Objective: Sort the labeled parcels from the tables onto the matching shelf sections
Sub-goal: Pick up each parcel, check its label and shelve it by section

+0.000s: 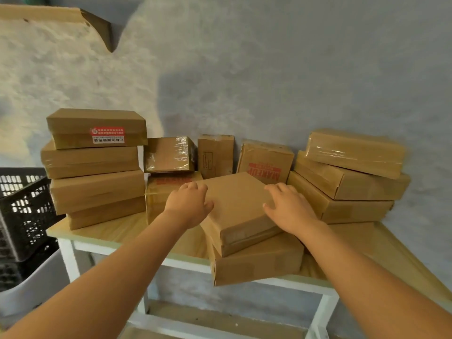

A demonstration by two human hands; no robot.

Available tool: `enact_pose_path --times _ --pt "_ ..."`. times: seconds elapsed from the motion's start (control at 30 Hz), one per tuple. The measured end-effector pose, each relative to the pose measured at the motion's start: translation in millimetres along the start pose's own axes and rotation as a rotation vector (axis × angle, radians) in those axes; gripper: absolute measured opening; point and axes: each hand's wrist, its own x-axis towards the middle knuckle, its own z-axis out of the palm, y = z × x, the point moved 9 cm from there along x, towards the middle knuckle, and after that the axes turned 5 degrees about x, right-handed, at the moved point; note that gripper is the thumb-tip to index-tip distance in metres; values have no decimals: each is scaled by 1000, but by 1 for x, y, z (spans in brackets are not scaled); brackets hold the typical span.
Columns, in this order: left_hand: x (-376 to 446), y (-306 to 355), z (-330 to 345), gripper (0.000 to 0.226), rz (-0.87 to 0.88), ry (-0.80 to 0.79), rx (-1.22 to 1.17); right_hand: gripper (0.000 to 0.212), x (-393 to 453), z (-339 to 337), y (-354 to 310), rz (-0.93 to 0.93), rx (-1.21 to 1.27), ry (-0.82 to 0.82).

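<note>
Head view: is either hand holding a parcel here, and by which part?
Both hands are on the top flat parcel, left hand at its left edge, right hand at its right edge; a closed hold cannot be told.

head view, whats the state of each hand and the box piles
left hand: open, on top box
right hand: open, on top box
top box: closed, skewed on lower box
lower box: overhangs table edge
left pile: four high
right pile: three high
</note>
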Motion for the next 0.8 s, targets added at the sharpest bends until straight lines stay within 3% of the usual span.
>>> enact_pose_path --times 0.23,0.43,0.63,0.8 --pt "26 -25 69 82 -394 -328 -463 61 30 52 48 250 113 -205" --pt "11 -14 119 79 -647 -615 -1221 69 46 65 69 360 256 -231" --pt "31 -15 100 67 -667 -409 -1386 75 52 63 87 436 435 -238" --pt "56 -26 45 105 -523 -195 -1346 73 57 47 93 437 705 -201"
